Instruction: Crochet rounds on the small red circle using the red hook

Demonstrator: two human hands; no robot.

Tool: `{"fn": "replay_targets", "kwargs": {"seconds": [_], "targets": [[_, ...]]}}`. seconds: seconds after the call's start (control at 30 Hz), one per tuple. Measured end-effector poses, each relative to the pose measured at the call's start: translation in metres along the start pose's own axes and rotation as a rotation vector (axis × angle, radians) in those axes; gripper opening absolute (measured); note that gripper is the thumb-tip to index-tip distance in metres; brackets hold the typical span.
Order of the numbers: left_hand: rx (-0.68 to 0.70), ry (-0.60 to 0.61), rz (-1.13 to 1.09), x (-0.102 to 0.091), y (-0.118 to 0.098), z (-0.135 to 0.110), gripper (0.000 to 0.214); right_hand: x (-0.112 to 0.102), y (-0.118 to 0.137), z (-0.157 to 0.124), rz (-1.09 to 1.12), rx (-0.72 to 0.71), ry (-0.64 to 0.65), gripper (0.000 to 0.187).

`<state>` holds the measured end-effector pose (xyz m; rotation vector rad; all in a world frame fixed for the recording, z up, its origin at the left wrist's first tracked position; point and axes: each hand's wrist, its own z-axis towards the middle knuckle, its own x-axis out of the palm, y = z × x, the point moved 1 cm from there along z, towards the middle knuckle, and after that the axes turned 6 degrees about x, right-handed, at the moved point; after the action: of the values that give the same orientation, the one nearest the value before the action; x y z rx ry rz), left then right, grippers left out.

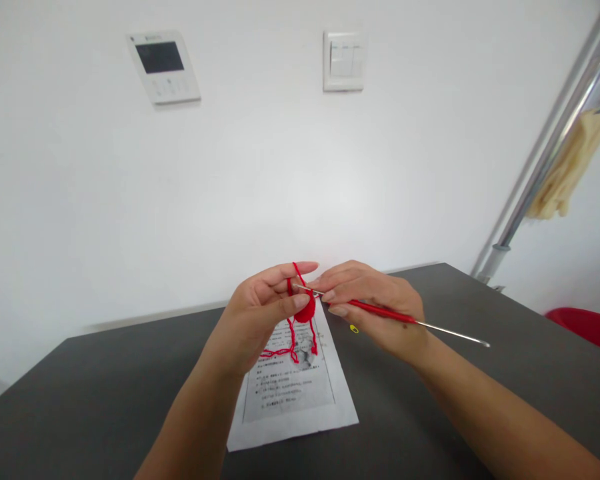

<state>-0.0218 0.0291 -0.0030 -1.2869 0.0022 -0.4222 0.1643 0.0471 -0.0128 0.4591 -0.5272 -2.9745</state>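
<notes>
Between the thumb and fingers of my left hand [260, 303] is a small red crochet piece [306, 311]. Red yarn [298, 273] runs over the outstretched left index finger, and loose strands [293, 340] hang below the piece. My right hand [375, 300] grips a crochet hook [385, 311] with a red handle and metal ends. The hook's left tip lies at the top of the red piece, near the taut yarn; whether it passes through a loop is too small to tell. Its other end sticks out to the right, past my palm.
A printed sheet [300, 427] lies under my hands on the dark table [145, 373]. A yellow stitch marker [354, 329] rests right of the sheet. Behind stands a white wall with a switch [343, 61] and a panel [165, 67]. A red chair [585, 327] is at right.
</notes>
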Motion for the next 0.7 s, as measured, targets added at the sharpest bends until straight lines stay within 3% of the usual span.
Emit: {"fn": "replay_targets", "kwargs": {"seconds": [0.23,0.47,0.7], "targets": [[0.029,-0.007,-0.016,0.004,0.001,0.002,0.028,0.0,-0.001,-0.003,-0.056,0.01,-0.066,0.022],[0.098,-0.107,0.13,-0.002,-0.001,0.003,0.022,-0.006,-0.001,0.0,-0.076,0.107,0.02,0.014],[0.138,-0.204,0.284,-0.006,-0.003,0.005,0.024,-0.006,-0.006,0.002,-0.237,-0.012,0.095,0.015]]}}
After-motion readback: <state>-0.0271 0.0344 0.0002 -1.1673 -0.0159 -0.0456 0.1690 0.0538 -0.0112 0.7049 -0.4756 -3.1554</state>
